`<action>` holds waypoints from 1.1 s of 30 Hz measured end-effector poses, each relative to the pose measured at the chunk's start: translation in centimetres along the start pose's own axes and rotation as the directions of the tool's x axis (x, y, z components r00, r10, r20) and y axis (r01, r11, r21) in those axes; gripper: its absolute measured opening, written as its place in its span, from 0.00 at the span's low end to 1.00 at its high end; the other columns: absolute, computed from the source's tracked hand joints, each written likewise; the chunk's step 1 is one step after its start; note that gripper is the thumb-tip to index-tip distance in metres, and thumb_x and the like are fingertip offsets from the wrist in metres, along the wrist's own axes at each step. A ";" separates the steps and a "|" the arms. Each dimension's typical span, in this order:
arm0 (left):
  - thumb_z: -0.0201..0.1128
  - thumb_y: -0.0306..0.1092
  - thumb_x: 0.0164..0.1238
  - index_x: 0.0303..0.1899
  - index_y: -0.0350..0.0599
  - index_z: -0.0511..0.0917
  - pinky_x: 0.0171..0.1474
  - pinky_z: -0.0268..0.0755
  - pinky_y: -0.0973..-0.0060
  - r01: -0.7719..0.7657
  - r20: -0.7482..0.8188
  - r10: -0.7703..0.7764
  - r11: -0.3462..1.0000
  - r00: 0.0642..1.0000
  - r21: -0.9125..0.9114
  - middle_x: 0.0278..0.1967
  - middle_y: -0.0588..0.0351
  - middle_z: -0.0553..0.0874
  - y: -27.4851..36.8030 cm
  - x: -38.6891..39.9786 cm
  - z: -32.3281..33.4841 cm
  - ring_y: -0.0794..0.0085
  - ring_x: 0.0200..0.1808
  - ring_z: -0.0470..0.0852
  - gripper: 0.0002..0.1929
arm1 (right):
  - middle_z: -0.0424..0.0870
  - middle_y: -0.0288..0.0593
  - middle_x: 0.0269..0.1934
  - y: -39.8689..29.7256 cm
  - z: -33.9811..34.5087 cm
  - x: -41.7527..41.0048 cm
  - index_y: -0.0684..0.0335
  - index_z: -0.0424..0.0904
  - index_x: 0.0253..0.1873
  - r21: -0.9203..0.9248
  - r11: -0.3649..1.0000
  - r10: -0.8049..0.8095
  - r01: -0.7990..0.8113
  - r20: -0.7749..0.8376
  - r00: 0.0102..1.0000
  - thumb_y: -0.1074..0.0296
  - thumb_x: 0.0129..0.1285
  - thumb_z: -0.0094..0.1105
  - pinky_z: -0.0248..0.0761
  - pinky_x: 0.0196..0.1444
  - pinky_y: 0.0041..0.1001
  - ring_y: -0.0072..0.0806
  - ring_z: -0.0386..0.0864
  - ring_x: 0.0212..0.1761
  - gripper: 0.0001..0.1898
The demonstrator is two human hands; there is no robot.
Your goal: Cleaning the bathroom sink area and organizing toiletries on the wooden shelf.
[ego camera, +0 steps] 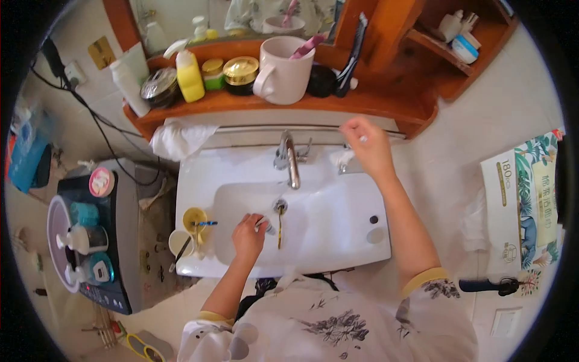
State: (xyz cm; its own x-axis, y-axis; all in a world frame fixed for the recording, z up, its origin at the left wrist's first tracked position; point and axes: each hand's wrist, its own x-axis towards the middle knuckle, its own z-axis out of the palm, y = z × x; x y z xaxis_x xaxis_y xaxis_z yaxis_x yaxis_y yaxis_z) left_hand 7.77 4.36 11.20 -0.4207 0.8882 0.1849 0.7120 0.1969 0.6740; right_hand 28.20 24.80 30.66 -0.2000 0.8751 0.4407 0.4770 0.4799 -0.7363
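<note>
A white washbasin [325, 235] stands before me with a chrome faucet [293, 167] at its back. My left hand [249, 237] is over the left part of the bowl, gripping a small pale tube or bottle [268, 225] that points right. A yellow-brown strip [280, 231] runs from the drain [280, 206] towards me. My right hand [370, 149] is raised at the back right, fingers curled around a small white object [363, 138], mostly hidden. Below that hand, something white [342, 158] rests on a soap dish [350, 169].
Above the basin, a wooden shelf [217, 103] carries a pink mug [287, 72], jars and bottles. Two cups [181, 244] with brushes stand at the basin's left edge. Pump bottles [90, 240] sit on a washing machine [122, 235]. A tissue pack [520, 203] hangs at right.
</note>
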 end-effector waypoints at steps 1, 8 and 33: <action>0.68 0.32 0.56 0.36 0.46 0.82 0.37 0.74 0.64 0.005 0.003 -0.005 0.999 1.000 -0.054 0.32 0.54 0.83 0.0 -0.4 -0.3 0.58 0.35 0.84 0.07 | 0.84 0.43 0.30 0.9 1.1 -1.7 0.61 0.80 0.41 -0.203 0.979 0.029 0.018 0.228 0.973 0.69 0.62 0.59 0.73 0.38 0.37 0.39 0.81 0.32 0.06; 0.67 0.25 0.57 0.37 0.41 0.82 0.33 0.78 0.69 0.022 -0.026 -0.028 0.980 0.999 -0.200 0.32 0.51 0.83 -0.6 -1.5 -1.4 0.60 0.32 0.84 0.06 | 0.84 0.46 0.34 17.6 11.8 -7.2 0.58 0.77 0.54 -0.375 0.927 0.100 -0.023 0.188 0.977 0.62 0.58 0.64 0.74 0.44 0.39 0.44 0.81 0.40 0.19; 0.68 0.30 0.57 0.35 0.46 0.84 0.32 0.73 0.69 -0.003 -0.016 0.000 0.980 1.000 -0.197 0.29 0.57 0.82 0.7 -1.3 -0.6 0.62 0.29 0.81 0.04 | 0.83 0.51 0.48 16.3 17.1 -9.3 0.56 0.79 0.53 -0.077 0.978 0.204 -0.193 0.537 0.819 0.68 0.62 0.57 0.73 0.49 0.35 0.41 0.81 0.48 0.14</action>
State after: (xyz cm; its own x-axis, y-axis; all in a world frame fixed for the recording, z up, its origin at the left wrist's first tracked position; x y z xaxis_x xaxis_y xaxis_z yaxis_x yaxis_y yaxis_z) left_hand 8.46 3.10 11.89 -0.4296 0.8814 0.1965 0.5884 0.1082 0.8013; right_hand 23.25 25.55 5.75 -0.5260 0.8480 -0.0651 0.5710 0.2954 -0.7659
